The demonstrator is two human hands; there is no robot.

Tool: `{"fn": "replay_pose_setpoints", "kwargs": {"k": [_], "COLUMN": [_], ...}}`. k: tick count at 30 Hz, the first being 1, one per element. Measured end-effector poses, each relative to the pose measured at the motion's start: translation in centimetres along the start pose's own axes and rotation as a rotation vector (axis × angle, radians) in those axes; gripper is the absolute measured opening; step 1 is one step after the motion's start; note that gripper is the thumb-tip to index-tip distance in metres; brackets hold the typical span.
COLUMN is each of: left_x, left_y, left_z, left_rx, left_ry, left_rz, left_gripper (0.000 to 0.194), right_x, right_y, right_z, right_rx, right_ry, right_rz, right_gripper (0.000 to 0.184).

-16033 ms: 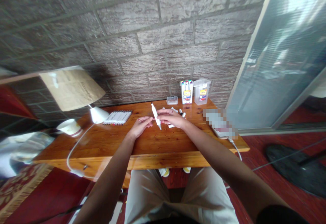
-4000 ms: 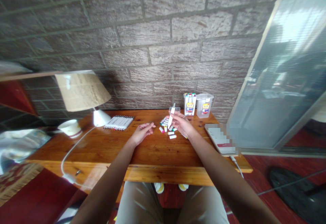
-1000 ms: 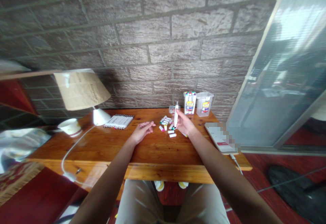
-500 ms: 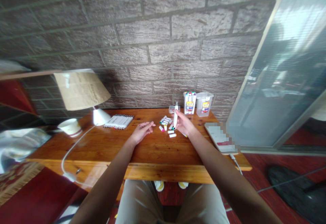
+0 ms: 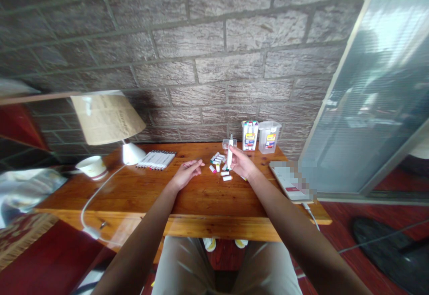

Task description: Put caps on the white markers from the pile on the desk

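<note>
In my right hand (image 5: 241,162), a white marker (image 5: 229,154) stands nearly upright, its grey uncapped tip pointing up. The fingers and thumb close round the barrel. Beneath and left of it lie several small white marker caps (image 5: 227,178) with coloured ends, loose on the wooden table. My left hand (image 5: 186,174) rests on the table left of these caps, fingers loosely extended and nothing visible in them. Further left, a row of white markers (image 5: 156,160) lies side by side. A clear lid (image 5: 225,143) sits behind the held marker, partly hidden by it.
At the back right stand a clear box full of markers (image 5: 250,136) and a clear tub (image 5: 268,138). A laptop-like slab (image 5: 290,181) with a cable lies right. On the left are a lamp (image 5: 132,153) and a paper cup (image 5: 92,167). A brick wall (image 5: 214,71) rises behind.
The right hand has shifted very slightly left, and the marker in it stands a little straighter. My left hand has not visibly moved.
</note>
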State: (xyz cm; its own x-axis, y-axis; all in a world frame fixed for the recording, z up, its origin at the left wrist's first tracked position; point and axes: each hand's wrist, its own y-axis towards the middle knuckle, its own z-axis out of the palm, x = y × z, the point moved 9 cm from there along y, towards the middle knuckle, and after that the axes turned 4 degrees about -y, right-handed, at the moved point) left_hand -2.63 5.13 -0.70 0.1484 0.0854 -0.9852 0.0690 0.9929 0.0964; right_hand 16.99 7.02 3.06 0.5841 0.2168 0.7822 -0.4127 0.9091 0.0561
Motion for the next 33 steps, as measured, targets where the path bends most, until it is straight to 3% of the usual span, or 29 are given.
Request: {"fn": "replay_pose_setpoints", "kwargs": {"k": [33], "left_x": [0.3], "left_y": [0.06], "left_z": [-0.09], "left_rx": [0.013], "left_ry": [-0.009], "left_rz": [-0.004], "left_gripper": [0.043], "right_x": [-0.04], "right_y": [-0.19], "right_z": [0.68], "right_rx": [0.046], "right_ry": [-0.03], "right_rz": [-0.011], "right_gripper": [0.037]}}
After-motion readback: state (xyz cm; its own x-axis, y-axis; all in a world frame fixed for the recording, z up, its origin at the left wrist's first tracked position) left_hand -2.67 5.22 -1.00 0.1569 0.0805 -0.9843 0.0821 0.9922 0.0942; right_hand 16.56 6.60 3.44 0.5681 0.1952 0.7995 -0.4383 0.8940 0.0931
